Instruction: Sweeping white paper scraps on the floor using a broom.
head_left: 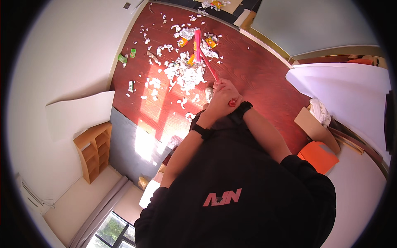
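Observation:
Both my hands are closed around the red handle of a broom, one against the other. My left hand grips near the handle's rounded end, which shows beside its fingers. My right hand is wrapped around the handle just beyond it, partly overlapped. The pink broom head is out ahead of me, over the litter on the floor. Around it lie a heap of torn white paper scraps and several orange-yellow wrappers. The broom hides part of this heap.
More scraps are scattered over the dark red wooden floor. Small green boxes lie near the left wall. A wooden shelf unit stands at lower left. An orange object and a cardboard piece are at right.

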The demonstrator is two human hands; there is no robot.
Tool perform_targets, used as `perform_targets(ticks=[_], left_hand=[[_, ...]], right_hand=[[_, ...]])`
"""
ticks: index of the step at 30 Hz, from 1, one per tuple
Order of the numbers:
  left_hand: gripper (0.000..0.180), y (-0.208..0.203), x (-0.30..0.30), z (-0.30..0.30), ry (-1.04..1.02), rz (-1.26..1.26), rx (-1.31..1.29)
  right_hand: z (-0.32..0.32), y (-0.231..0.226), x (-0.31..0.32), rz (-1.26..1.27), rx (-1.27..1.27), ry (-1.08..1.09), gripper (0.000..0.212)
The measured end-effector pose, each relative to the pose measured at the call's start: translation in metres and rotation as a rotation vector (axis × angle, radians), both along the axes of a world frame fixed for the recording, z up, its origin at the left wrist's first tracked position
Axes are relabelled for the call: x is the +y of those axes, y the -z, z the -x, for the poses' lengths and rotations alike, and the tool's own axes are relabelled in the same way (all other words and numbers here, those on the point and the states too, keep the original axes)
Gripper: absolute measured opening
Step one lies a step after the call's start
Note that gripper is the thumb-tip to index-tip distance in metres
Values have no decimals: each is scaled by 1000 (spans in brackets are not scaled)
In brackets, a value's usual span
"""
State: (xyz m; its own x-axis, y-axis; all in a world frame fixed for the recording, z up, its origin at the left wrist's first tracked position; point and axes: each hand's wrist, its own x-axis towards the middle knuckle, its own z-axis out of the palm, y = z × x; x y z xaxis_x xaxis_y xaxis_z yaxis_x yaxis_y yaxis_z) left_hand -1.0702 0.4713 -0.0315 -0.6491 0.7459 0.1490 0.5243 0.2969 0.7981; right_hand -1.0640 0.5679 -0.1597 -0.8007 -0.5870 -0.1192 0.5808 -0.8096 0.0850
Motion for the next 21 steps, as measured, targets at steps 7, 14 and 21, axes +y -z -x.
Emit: perform_targets(ticks=[7, 14, 21], left_hand=[[26, 17, 21, 25, 6, -261, -101], [28, 84, 43, 69, 80, -242, -708], [27, 128, 54, 122, -100, -361, -721]], right_hand=[[-9, -58, 36, -814, -486, 198, 18], [-5, 28, 78, -1425, -202, 257, 19], [53, 109, 102, -1628, 270, 226, 20]])
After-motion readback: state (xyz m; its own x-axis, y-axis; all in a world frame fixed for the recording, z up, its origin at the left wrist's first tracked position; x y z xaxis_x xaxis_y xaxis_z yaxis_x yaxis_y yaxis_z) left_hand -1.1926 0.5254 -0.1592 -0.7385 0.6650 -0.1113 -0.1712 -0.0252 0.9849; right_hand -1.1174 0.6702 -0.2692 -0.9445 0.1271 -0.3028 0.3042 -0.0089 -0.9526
